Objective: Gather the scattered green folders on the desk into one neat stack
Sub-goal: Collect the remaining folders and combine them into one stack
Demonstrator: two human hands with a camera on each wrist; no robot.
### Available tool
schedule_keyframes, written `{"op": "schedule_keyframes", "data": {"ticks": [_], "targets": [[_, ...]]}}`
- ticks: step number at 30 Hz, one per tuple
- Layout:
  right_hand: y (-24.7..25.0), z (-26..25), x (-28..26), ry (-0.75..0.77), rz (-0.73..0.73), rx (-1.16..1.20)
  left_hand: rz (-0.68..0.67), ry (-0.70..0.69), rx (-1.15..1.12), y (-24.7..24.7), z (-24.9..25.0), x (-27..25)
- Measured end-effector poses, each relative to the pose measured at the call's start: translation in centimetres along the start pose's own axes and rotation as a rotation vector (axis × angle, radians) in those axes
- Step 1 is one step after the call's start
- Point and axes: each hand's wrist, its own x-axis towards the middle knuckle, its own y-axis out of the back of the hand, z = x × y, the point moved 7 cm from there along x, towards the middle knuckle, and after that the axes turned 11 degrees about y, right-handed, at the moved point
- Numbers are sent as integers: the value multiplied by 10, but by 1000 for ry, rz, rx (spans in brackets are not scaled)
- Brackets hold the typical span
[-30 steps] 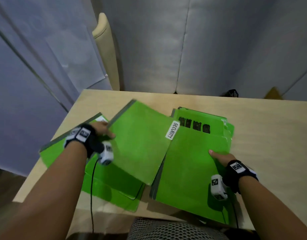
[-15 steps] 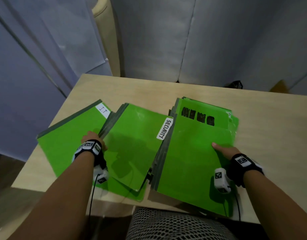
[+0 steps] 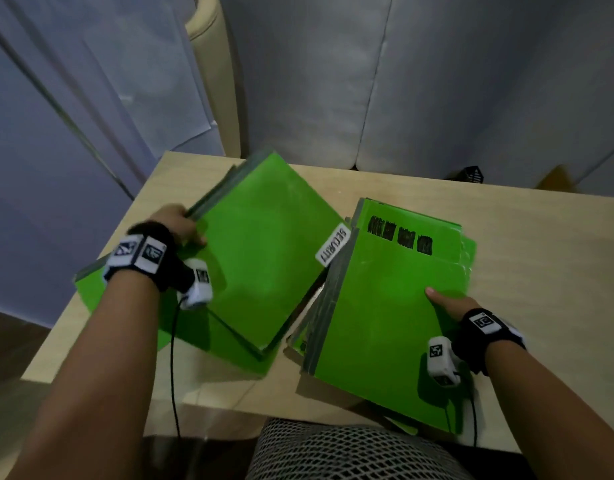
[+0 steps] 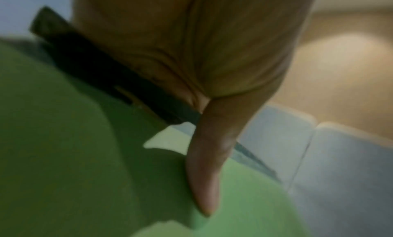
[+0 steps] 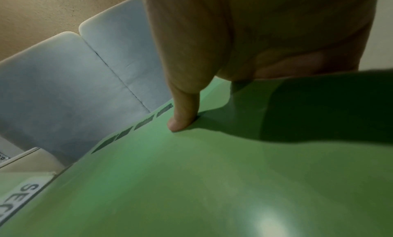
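My left hand (image 3: 181,225) grips the spine edge of a bundle of green folders (image 3: 264,251) with a white SECURITY label and holds it tilted above the desk. In the left wrist view the thumb (image 4: 206,165) lies on the green cover (image 4: 63,139), with the dark spine across the palm. More green folders (image 3: 91,292) lie flat beneath it at the left. On the right sits a thicker stack of green folders (image 3: 385,306) with black marks on top. My right hand (image 3: 449,303) pinches its right edge, thumb (image 5: 185,111) pressed on the top cover (image 5: 191,181), fingers hidden under it.
The pale wooden desk (image 3: 540,271) has bare surface to the right of the stack. Grey cushions (image 3: 437,81) stand behind the far edge, with a small black object (image 3: 471,174) there. A mesh chair seat (image 3: 350,452) is at the near edge. A black cable (image 3: 174,358) hangs from my left wrist.
My left hand has shifted up to the bundle's spine and raised the SECURITY bundle off the left folders, tilting it away. My right hand has stayed on the right stack.
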Motion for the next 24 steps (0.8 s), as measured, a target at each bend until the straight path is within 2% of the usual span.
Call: {"op": "schedule_keyframes", "data": {"ticks": [4,7,10,13,14,17,19,20,21,24], "targets": [[1,-3,-3,20,-8,-69,57,-160,-198,72,52,-17],[-1,-1,-4,34,-7,-42,-10,-229,-294,84,80,-31],[-4,2,-9,6,-12,90,-138,-257,-269,38,103,-47],[-3,0,-10,-10,10,233,-271,-253,-150,-45,109,-45],[-2,-2,-9,13,6,267,-297,-227,-118,-74,107,-44],[-2,30,47,7,-6,366,-321,-151,-53,-146,93,-64],[-3,33,43,-18,20,352,-351,-114,-69,-180,84,-72],[-5,21,21,-25,41,302,-358,-112,-61,-190,82,-78],[-6,8,-1,-7,56,253,-340,-148,-26,-198,82,-79],[-9,4,-5,22,70,164,-266,-328,199,-202,86,-84]]}}
